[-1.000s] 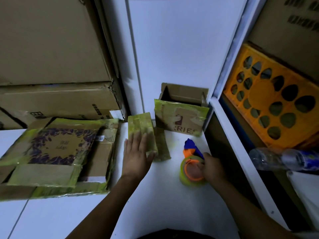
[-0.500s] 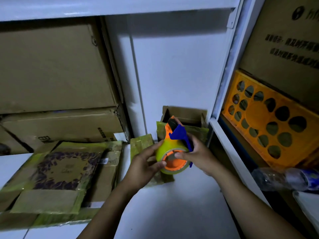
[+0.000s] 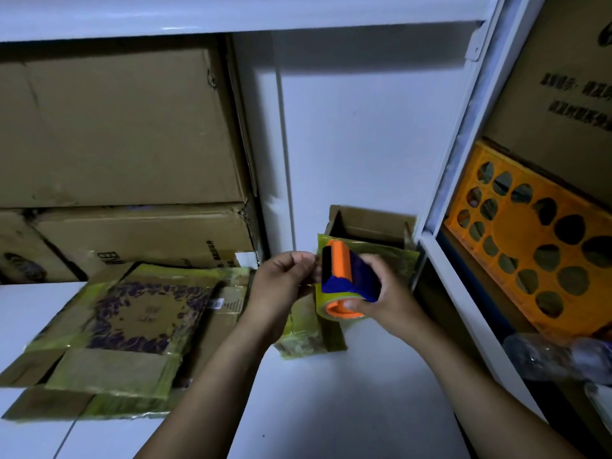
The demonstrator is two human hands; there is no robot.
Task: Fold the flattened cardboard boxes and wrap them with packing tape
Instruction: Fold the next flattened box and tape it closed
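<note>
an orange crate [image 3: 530,250] with round holes leans at the right of the frame, a plastic bottle [image 3: 556,357] lies below it, and big brown cartons [image 3: 116,127] are stacked at upper left.

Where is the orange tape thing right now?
Head view, right of centre: the tape dispenser is held in the right hand, in front of the open box, with the left hand pinching at its left edge.

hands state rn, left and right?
Left hand: pinching what looks like the tape end.
Right hand: holding the tape dispenser.
</note>
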